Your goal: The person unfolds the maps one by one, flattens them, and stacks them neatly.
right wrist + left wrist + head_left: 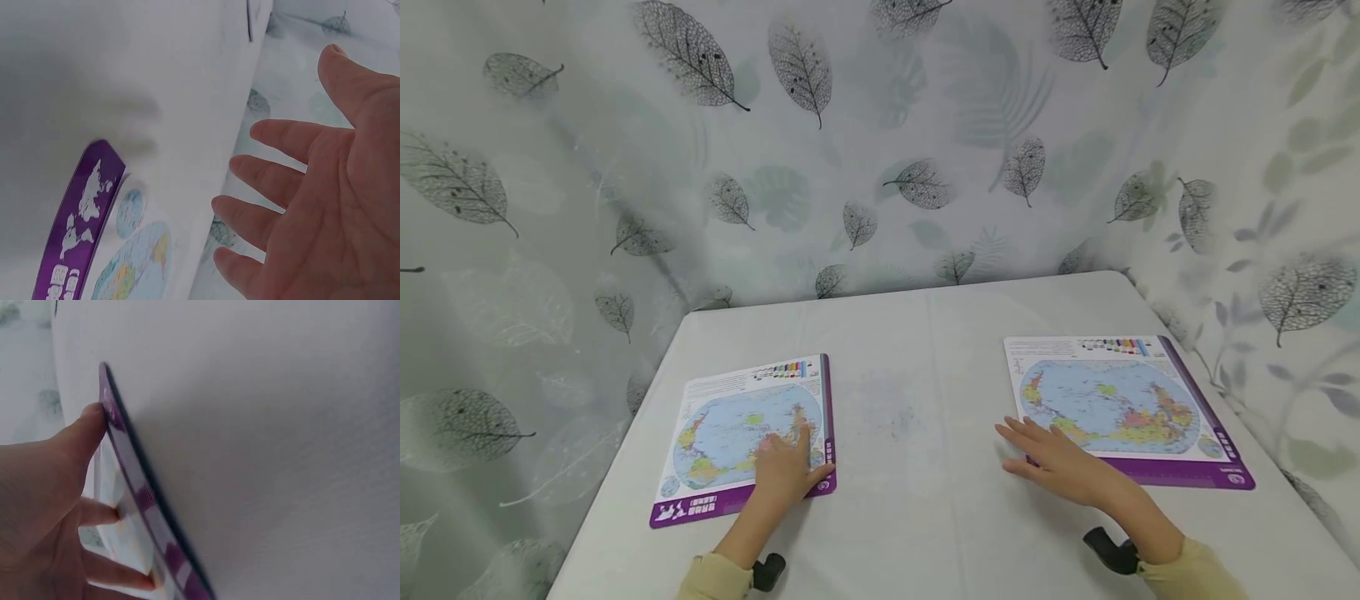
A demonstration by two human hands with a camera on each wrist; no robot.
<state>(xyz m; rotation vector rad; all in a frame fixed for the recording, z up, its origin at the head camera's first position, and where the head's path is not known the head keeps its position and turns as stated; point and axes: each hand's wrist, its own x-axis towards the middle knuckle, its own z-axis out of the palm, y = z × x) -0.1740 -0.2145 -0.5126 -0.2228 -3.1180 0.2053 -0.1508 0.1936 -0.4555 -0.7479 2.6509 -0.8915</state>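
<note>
Two thin world map boards with purple borders lie flat on the white table. On the left map board (pixel 718 425) rests my left hand (pixel 782 475), its fingers spread over the lower right part of the map. In the left wrist view its thumb (pixel 84 434) touches the board's purple edge. My right hand (pixel 1063 467) is held above the table by the lower left corner of the right map board (pixel 1105 400), hiding that corner in the head view. Its fingers are spread and hold nothing; the right wrist view shows the palm apart from the board.
The white table (pixel 917 400) has a strip of bare cloth with a faint grey smudge between the boards. A leaf-patterned curtain (pixel 880 125) hangs behind the table and along both sides. Each wrist carries a black strap mount (pixel 1111 552).
</note>
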